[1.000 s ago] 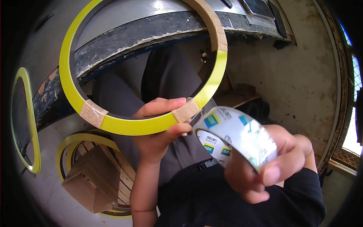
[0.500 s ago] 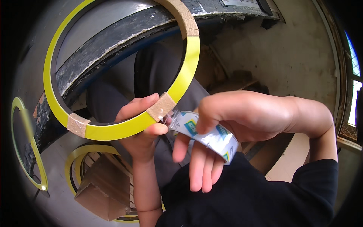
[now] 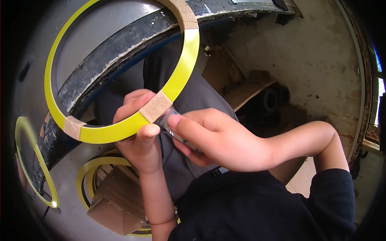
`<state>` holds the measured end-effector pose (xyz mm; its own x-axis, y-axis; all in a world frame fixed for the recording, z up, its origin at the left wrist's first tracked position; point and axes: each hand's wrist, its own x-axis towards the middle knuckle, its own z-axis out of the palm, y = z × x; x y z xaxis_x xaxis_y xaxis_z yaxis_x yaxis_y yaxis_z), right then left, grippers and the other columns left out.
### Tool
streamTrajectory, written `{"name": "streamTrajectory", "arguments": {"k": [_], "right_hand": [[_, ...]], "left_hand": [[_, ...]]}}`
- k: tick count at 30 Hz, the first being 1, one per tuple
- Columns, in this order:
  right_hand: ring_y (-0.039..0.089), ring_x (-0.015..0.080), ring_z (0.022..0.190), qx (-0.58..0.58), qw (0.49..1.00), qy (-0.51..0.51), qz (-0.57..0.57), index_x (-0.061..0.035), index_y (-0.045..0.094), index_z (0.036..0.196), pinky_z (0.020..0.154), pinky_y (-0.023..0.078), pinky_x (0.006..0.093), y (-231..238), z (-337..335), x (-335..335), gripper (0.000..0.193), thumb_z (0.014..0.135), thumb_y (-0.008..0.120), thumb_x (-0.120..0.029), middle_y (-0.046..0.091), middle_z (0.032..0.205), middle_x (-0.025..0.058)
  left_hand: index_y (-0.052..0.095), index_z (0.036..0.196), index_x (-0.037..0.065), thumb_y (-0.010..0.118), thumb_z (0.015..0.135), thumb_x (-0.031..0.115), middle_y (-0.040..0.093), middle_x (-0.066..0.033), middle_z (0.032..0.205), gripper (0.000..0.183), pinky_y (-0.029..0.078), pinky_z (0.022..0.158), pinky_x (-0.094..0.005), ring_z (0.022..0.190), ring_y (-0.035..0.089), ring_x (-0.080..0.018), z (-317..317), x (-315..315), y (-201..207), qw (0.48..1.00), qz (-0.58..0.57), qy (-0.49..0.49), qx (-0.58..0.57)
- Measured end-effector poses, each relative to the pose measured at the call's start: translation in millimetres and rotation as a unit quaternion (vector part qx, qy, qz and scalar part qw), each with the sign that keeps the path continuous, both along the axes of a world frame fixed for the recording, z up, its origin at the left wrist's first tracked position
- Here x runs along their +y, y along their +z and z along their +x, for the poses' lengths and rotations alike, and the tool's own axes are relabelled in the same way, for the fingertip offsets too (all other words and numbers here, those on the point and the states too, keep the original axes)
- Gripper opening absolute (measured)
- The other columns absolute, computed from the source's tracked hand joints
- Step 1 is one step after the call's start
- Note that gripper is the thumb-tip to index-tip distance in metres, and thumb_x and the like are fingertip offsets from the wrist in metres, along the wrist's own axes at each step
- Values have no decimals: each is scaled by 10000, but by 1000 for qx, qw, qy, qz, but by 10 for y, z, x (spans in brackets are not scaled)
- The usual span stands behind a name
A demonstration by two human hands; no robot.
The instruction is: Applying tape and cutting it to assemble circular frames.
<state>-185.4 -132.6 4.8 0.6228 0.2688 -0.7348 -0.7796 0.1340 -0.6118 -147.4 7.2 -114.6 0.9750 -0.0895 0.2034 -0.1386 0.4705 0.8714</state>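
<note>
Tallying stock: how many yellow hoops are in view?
3. One large yellow ring with tan tape patches in the left hand; one at far left; one around the brown box. More may be hidden.

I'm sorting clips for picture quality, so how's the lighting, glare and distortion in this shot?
Head view: even daylight, with a blown-out window at the right rim; strong fisheye bend and black corners; a bright sheen on the grey tabletop; the yellow ring, left hand and right hand look sharp.
</note>
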Motion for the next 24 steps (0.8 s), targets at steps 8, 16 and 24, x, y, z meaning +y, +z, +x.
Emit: {"name": "streamTrajectory", "arguments": {"k": [8,16,24], "right_hand": [[431,74,534,-152,987,-15,49,-46,525,843,500,326,236,-420,264,2,431,1110,394,-358,514,670,-7],[656,195,724,-286,956,64,11,44,680,1024,682,504,351,-518,624,-187,380,996,535,-306,687,805,113],[689,343,919,-479,555,19,-680,-6,690,953,775,562,444,229,1366,-935,318,895,677,-319,692,915,183]], "left_hand": [[648,1164,-25,672,969,391,537,-131,1221,461,453,929,-315,1053,571,-193,254,13,108,999,44,18,-17],[574,1278,-40,667,968,126,619,-101,1193,364,438,991,-292,1090,575,-148,103,12,631,979,61,29,191],[527,1365,-74,590,995,30,623,-107,1144,389,488,922,-334,973,605,-170,24,-88,493,979,-17,-45,196]]}}
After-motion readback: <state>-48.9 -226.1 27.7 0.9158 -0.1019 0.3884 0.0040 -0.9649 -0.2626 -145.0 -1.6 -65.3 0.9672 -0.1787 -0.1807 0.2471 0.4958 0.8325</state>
